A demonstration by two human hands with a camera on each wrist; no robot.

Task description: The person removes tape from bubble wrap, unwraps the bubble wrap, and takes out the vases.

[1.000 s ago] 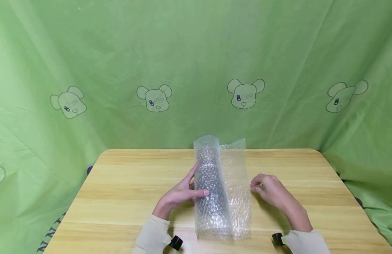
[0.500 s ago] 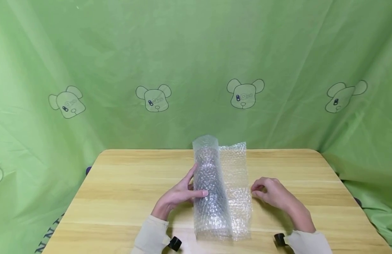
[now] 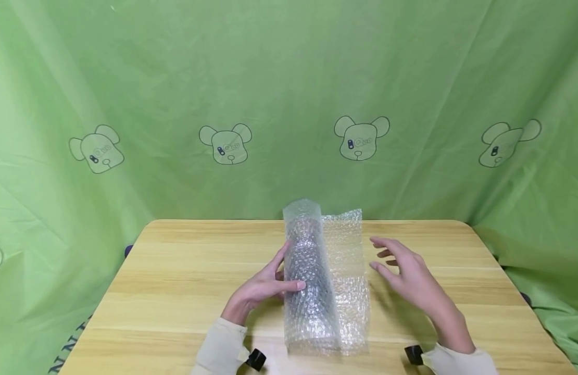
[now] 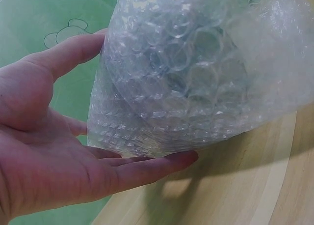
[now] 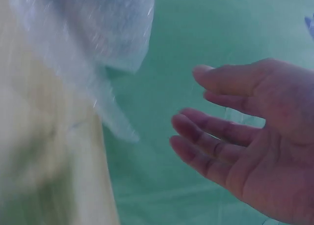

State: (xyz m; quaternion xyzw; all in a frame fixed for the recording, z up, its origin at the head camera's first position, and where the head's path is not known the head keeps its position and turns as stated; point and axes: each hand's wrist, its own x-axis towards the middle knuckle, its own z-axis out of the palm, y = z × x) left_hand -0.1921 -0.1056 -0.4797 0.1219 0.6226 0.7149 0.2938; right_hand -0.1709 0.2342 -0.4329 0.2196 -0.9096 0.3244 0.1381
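Note:
A clear roll of bubble wrap (image 3: 310, 307) stands out lengthwise on the table in the head view, its loose flap (image 3: 347, 291) spread along the right side. Through the layers a greyish shape shows, too blurred to tell. My left hand (image 3: 260, 289) holds the roll from the left, thumb over the top and the other fingers along its side and underneath. In the left wrist view the fingers (image 4: 162, 167) reach under the roll's rounded side. To the right of the flap, my right hand (image 3: 411, 273) hovers apart from it, fingers spread, holding nothing; the right wrist view shows its bare palm (image 5: 274, 156).
The wooden table (image 3: 186, 291) has rounded far corners. Behind and at both sides hangs a green curtain (image 3: 289, 94) with printed bear heads. A small black device (image 3: 256, 359) sits at the left wrist, another black device (image 3: 414, 355) at the right.
My right hand has left the flap's right edge; its pinched fingers have spread and lifted slightly away. The left hand keeps its hold on the roll, almost unmoved.

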